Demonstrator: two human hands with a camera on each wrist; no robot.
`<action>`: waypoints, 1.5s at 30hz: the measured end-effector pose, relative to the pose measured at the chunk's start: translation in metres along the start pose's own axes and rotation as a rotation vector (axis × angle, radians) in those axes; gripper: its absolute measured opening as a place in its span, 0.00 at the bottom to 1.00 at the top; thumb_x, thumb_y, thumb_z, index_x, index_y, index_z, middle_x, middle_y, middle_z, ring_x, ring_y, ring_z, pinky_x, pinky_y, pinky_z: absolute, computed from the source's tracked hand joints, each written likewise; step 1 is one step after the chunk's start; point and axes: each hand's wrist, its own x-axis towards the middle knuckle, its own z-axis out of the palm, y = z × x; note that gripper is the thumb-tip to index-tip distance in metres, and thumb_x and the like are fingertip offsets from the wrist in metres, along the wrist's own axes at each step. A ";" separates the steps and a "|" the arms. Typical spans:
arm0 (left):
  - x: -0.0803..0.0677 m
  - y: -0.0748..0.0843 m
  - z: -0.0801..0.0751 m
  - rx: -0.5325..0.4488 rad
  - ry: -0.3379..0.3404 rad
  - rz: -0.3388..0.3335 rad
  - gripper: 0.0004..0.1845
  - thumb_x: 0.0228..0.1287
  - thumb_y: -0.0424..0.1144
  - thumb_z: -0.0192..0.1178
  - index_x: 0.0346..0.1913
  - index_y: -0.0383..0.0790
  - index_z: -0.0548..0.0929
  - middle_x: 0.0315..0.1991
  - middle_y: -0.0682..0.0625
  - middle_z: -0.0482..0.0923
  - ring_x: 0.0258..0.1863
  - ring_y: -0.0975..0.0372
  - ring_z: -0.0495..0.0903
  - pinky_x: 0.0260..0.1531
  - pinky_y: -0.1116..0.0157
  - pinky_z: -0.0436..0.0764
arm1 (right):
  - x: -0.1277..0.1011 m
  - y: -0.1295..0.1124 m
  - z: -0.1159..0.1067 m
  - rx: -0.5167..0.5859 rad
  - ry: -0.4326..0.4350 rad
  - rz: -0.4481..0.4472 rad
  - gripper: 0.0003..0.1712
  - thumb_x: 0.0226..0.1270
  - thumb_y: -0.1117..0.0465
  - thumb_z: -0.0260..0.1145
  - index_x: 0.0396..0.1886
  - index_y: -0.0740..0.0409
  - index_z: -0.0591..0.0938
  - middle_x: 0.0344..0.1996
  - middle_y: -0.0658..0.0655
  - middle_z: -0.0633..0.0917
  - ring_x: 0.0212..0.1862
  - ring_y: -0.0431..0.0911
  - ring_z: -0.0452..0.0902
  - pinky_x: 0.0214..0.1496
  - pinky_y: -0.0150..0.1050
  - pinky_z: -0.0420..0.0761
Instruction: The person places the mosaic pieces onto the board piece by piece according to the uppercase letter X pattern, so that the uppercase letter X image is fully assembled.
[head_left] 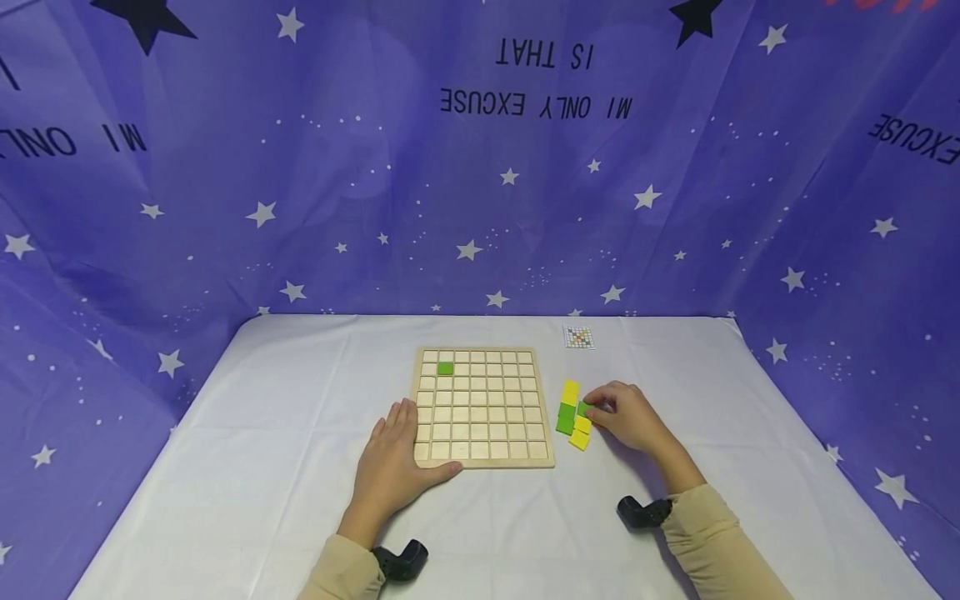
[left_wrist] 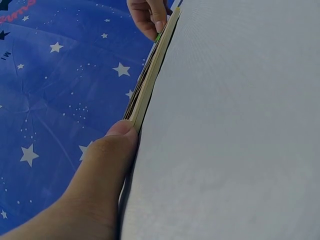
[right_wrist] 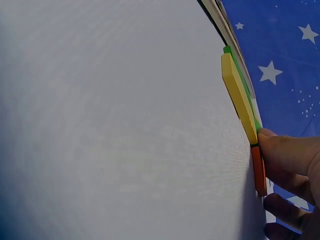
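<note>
Two hands: left hand (head_left: 392,467) lies flat against the wooden board (head_left: 483,407), right hand (head_left: 628,415) pinches a green tile (head_left: 582,408).

Beige sleeves (head_left: 720,537), black wrist cameras (head_left: 641,511), bare hands

Soft, even light falls from above, leaving only faint shadows on the counter (head_left: 300,433) beside the wooden board (head_left: 483,406). No glare. The head view bows at its edges; both wrist views show the near fingers (left_wrist: 102,165) blurred.
</note>
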 end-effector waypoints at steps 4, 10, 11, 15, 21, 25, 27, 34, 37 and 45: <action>0.000 0.000 0.001 -0.004 0.001 -0.003 0.73 0.40 0.83 0.59 0.77 0.30 0.53 0.79 0.40 0.52 0.79 0.49 0.51 0.79 0.50 0.53 | 0.000 0.001 0.001 0.038 -0.003 -0.018 0.09 0.63 0.60 0.72 0.43 0.51 0.85 0.39 0.51 0.85 0.45 0.47 0.76 0.52 0.46 0.77; 0.000 0.000 0.000 -0.016 -0.012 -0.010 0.73 0.40 0.83 0.59 0.77 0.30 0.51 0.79 0.40 0.51 0.80 0.49 0.50 0.79 0.50 0.52 | 0.003 0.000 -0.001 0.098 0.045 -0.024 0.09 0.64 0.60 0.71 0.43 0.51 0.84 0.36 0.51 0.85 0.42 0.47 0.77 0.50 0.45 0.78; 0.000 0.000 0.000 -0.018 -0.012 -0.009 0.73 0.40 0.83 0.60 0.77 0.30 0.51 0.79 0.40 0.51 0.80 0.49 0.50 0.79 0.50 0.52 | 0.004 -0.002 -0.001 0.111 0.058 -0.018 0.09 0.64 0.60 0.71 0.44 0.50 0.84 0.37 0.51 0.85 0.43 0.47 0.77 0.49 0.44 0.78; -0.001 0.001 0.000 -0.020 -0.010 -0.005 0.72 0.41 0.82 0.60 0.77 0.30 0.52 0.79 0.39 0.51 0.79 0.48 0.50 0.79 0.49 0.53 | 0.011 -0.012 0.001 0.163 0.075 -0.020 0.09 0.65 0.59 0.71 0.45 0.50 0.84 0.39 0.52 0.86 0.41 0.47 0.78 0.40 0.38 0.80; 0.000 -0.001 0.001 -0.017 -0.006 -0.004 0.73 0.40 0.83 0.59 0.77 0.30 0.52 0.79 0.39 0.51 0.80 0.49 0.50 0.79 0.49 0.52 | 0.026 -0.041 0.017 0.255 0.051 -0.058 0.09 0.65 0.59 0.71 0.44 0.51 0.85 0.37 0.52 0.86 0.37 0.45 0.77 0.36 0.35 0.79; 0.000 -0.002 0.002 -0.016 -0.007 0.000 0.72 0.41 0.83 0.59 0.77 0.30 0.52 0.79 0.39 0.51 0.80 0.49 0.50 0.79 0.49 0.53 | 0.034 -0.065 0.034 0.316 0.030 -0.079 0.09 0.65 0.58 0.71 0.44 0.50 0.85 0.37 0.51 0.86 0.37 0.44 0.78 0.39 0.35 0.79; 0.000 -0.001 0.001 -0.016 -0.007 0.002 0.72 0.41 0.83 0.59 0.77 0.30 0.52 0.79 0.39 0.51 0.79 0.49 0.50 0.78 0.49 0.53 | 0.038 -0.078 0.042 0.347 0.014 -0.086 0.09 0.66 0.57 0.71 0.45 0.49 0.85 0.37 0.50 0.86 0.36 0.44 0.78 0.38 0.36 0.79; 0.000 -0.001 0.001 -0.005 -0.005 0.009 0.71 0.42 0.82 0.59 0.77 0.29 0.53 0.78 0.38 0.52 0.79 0.48 0.52 0.78 0.48 0.54 | 0.054 -0.115 0.073 0.383 -0.041 -0.135 0.08 0.67 0.55 0.69 0.45 0.45 0.85 0.39 0.46 0.85 0.40 0.41 0.79 0.43 0.37 0.82; 0.000 -0.001 0.000 -0.007 -0.006 0.010 0.71 0.42 0.82 0.59 0.77 0.29 0.53 0.78 0.38 0.53 0.79 0.48 0.52 0.78 0.48 0.55 | 0.059 -0.128 0.084 0.372 -0.058 -0.146 0.07 0.68 0.55 0.69 0.45 0.44 0.84 0.40 0.46 0.85 0.42 0.41 0.80 0.48 0.39 0.83; 0.000 -0.001 -0.001 -0.006 -0.009 0.015 0.71 0.43 0.82 0.59 0.77 0.29 0.53 0.78 0.38 0.53 0.79 0.48 0.52 0.78 0.49 0.55 | 0.068 -0.146 0.105 0.280 -0.014 -0.133 0.09 0.68 0.55 0.69 0.46 0.45 0.84 0.39 0.45 0.85 0.45 0.40 0.81 0.51 0.40 0.83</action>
